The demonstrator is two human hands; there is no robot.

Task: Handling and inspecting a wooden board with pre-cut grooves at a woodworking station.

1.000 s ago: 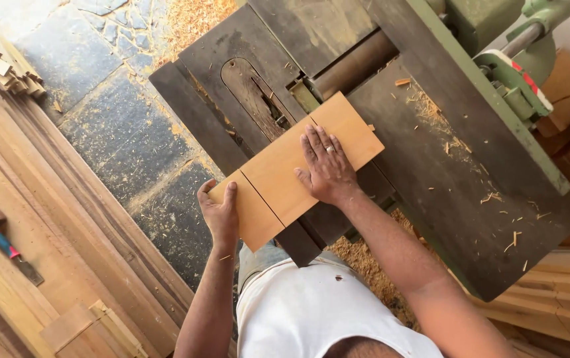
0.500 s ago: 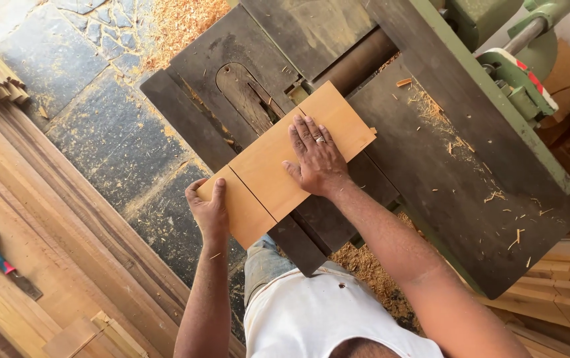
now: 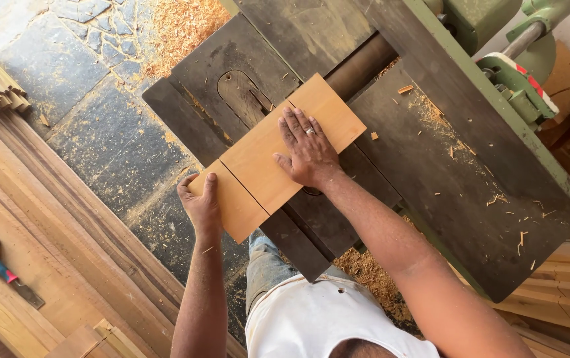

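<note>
A flat light-brown wooden board (image 3: 258, 159) lies on the dark metal top of a table saw (image 3: 391, 166), over the blade slot (image 3: 245, 99). A cut line runs partway across the board near its left end. My right hand (image 3: 308, 152) presses flat on the board's middle, fingers spread, a ring on one finger. My left hand (image 3: 200, 202) grips the board's left end at the table's edge, thumb on top.
A green machine housing and guard arm (image 3: 523, 73) stand at the far right. Long timber planks (image 3: 40, 265) lie along the left, with a red-and-blue handled tool (image 3: 3, 273) on them. Sawdust (image 3: 179, 26) covers the stone floor; stacked wood pieces (image 3: 563, 292) sit at right.
Both hands have slid the board further forward along the saw table, over the blade slot. The cut line near the left end looks longer.
</note>
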